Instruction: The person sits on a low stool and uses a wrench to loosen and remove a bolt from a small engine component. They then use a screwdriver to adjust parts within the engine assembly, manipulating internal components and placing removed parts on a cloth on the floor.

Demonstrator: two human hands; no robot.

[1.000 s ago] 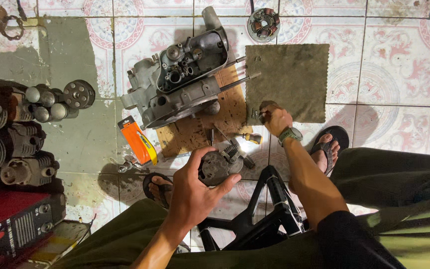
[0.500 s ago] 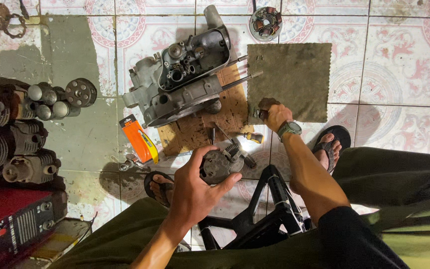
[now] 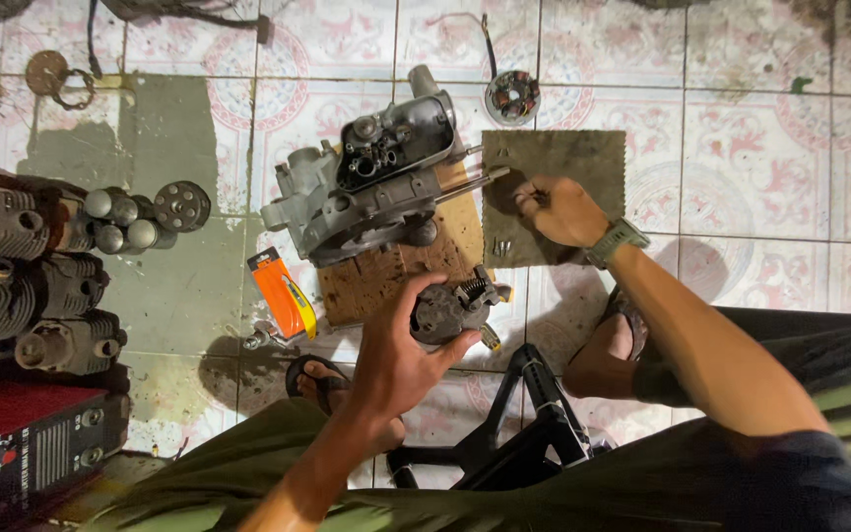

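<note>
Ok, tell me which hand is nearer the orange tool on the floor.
Left. The left hand, gripping a dark round metal part, is just right of the orange tool. The right hand is farther off, on the cloth.

small bits [image 3: 502, 246] on the cloth [image 3: 583, 163] too tiny to identify.

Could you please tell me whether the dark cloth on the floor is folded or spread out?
Spread out: the cloth lies flat on the tiles, all edges showing.

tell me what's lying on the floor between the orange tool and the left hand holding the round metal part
In the head view, a worn brown board lies between the orange tool and the left hand gripping the round metal part; the grey engine casing rests on it.
</note>
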